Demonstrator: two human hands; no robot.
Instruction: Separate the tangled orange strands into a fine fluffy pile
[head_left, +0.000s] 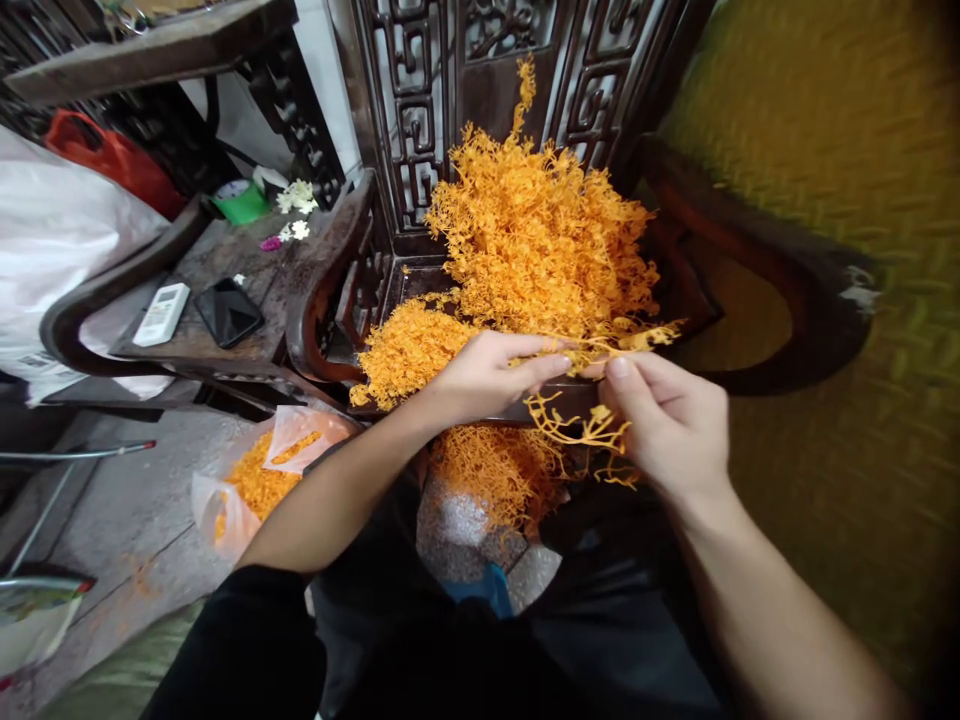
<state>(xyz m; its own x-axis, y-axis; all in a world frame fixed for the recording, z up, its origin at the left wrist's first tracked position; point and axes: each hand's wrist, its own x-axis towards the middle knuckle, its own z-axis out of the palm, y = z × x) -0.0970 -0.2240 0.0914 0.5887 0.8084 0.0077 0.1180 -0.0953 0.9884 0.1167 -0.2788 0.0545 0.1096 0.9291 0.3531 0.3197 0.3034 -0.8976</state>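
A big heap of orange branching plastic sprigs (540, 230) fills the seat of a dark carved wooden chair (420, 110). My left hand (487, 375) and my right hand (667, 420) meet in front of the heap, both pinching one orange sprig (592, 350) between fingertips. Part of that sprig dangles below my right thumb. Beneath my hands a silvery bag (465, 530) on my lap holds more orange pieces (491, 470). A flatter pile of small orange bits (405, 350) lies at the chair seat's left.
A clear plastic bag of orange pieces (255, 485) sits on the floor at left. A second wooden chair (225, 290) carries a white remote (161, 313), a black phone (229, 312) and small white flowers (296, 197). A white sack (52, 240) is far left; a yellow-green wall is right.
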